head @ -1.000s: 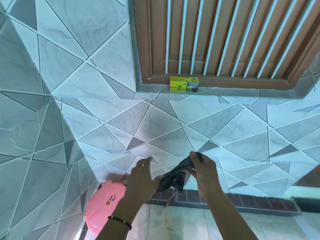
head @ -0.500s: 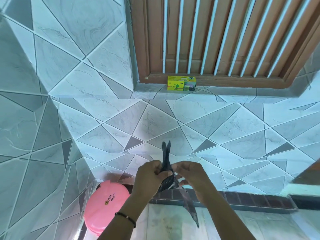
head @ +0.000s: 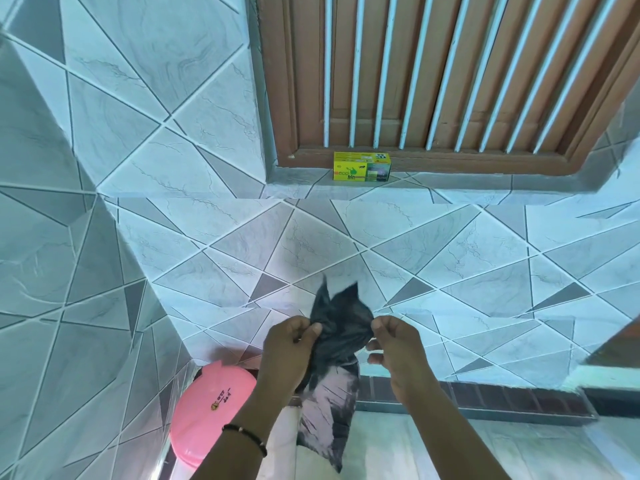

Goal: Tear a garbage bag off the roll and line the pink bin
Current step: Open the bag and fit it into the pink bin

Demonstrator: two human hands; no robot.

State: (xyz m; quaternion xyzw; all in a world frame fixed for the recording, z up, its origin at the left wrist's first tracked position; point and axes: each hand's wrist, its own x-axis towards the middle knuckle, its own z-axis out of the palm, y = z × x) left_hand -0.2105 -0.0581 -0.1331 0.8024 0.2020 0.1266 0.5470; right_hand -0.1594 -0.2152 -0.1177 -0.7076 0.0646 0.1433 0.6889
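Observation:
A thin black garbage bag (head: 337, 337) hangs between my two hands in front of the tiled wall. My left hand (head: 289, 344) pinches its top edge on the left, and my right hand (head: 393, 344) pinches the top edge on the right. The bag's upper corners stick up above my fingers, and its lower part dangles down to the floor level. The pink bin (head: 211, 410) stands in the corner at the lower left, with its lid shut; my left forearm hides its right edge. The yellow-green bin-bag box (head: 362, 167) rests on the window sill above.
A brown wooden window with white bars (head: 450, 74) fills the top right. Tiled walls meet in a corner on the left. A dark brick-pattern strip (head: 502, 398) runs along the wall's foot, above a pale floor.
The hands have drawn apart, spreading the bag's top from a narrow twisted strip into a wider sheet. The lower part now hangs longer and flatter.

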